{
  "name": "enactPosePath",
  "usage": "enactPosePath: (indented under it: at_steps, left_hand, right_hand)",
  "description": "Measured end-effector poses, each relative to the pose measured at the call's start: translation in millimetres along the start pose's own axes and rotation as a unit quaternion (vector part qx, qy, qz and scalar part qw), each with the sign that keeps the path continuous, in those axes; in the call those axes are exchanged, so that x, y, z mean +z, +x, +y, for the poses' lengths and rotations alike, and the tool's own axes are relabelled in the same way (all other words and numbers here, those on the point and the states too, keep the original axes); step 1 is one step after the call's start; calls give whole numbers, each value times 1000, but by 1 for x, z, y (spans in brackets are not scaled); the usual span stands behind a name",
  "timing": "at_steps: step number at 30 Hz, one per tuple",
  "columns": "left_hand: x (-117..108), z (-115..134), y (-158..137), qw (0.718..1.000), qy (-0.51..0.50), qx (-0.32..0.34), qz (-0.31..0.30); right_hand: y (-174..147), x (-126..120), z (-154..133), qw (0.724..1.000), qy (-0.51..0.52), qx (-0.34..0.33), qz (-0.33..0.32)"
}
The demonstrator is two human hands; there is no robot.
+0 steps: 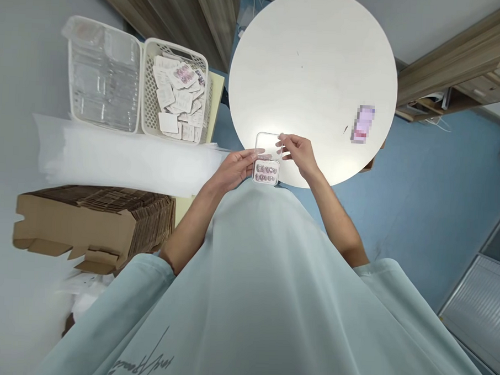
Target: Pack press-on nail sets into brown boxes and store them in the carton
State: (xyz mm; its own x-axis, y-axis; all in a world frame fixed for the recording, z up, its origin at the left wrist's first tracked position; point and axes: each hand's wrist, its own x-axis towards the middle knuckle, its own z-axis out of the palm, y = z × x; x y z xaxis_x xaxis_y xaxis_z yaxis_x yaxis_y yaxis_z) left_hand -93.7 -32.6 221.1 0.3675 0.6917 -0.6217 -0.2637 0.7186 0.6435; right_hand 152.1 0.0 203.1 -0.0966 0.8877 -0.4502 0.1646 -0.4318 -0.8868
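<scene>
A clear hinged plastic box [267, 181] lies opened out at the near edge of the round table. Inside its lower half sits a card with two rows of pink press-on nails [266, 174]. Its transparent lid [268, 141] is raised on the far side. My left hand [236, 169] grips the box at its left side, near the hinge, with thumb and fingers. At the lid's upper right corner, my right hand [298, 152] pinches the edge between thumb and forefinger, its other fingers loosely bent.
On the left stand a white basket of nail cards [169, 123] and a bin of clear boxes [105, 76]. White sheets [131, 160] and folded cardboard boxes [87, 219] lie nearer me. A blurred purple object [363, 124] rests on the round white table [313, 57].
</scene>
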Motion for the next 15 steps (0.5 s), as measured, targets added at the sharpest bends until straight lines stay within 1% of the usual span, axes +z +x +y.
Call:
enactPosePath:
  at_steps: [3, 7, 11, 15]
  left_hand:
    - [-5, -2, -3, 1000, 5, -3, -12]
    - [-10, -2, -9, 1000, -10, -7, -25]
    - [-16, -5, -12, 998, -7, -16, -58]
    - [-19, -10, -11, 997, -1, -18, -71]
  right_hand:
    - [5, 6, -1, 999, 28, 15, 1]
    - [6, 11, -5, 999, 28, 18, 7]
    - [9, 13, -7, 1000, 18, 10, 21]
    - [13, 13, -9, 1000, 7, -11, 26]
